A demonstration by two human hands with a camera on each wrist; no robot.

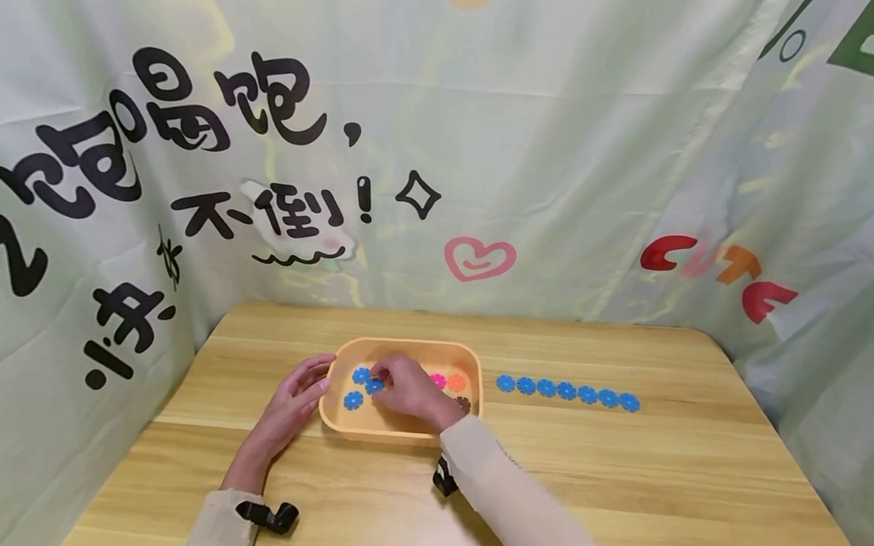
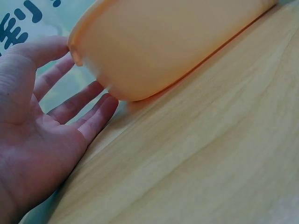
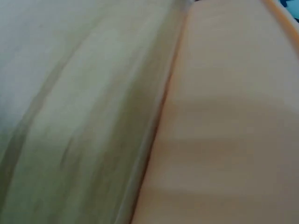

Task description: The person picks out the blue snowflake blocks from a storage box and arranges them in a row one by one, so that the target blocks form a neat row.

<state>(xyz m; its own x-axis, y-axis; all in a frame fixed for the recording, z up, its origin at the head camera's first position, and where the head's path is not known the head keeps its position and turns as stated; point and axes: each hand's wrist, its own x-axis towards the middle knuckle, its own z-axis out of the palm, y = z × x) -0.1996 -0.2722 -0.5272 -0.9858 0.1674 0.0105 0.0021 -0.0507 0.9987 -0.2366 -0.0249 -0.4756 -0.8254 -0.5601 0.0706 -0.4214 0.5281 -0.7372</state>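
An orange plastic tray point(image 1: 402, 437) stands on the wooden table. My left hand point(image 1: 293, 403) is at its left end. In the left wrist view the thumb of this hand point(image 2: 42, 112) touches the rim, and the spread, slightly bent fingers rest along the outer wall. My right hand point(image 1: 413, 391) reaches into the tray over its front edge, its thumb and forefinger pinching a blue flower-shaped plastic disc point(image 1: 373, 386). Two more blue discs point(image 1: 353, 400) lie beside it. Under and behind the right hand are pink point(image 1: 438, 381), orange point(image 1: 457, 382) and brown point(image 1: 464, 403) discs, partly hidden.
To the right of the tray, several blue discs point(image 1: 566, 391) lie in a slightly slanting row on the table point(image 1: 661, 482). A printed cloth point(image 1: 557, 149) hangs behind the table and along its sides. The right wrist view holds only the tray's outer wall point(image 3: 224, 130) and tabletop.
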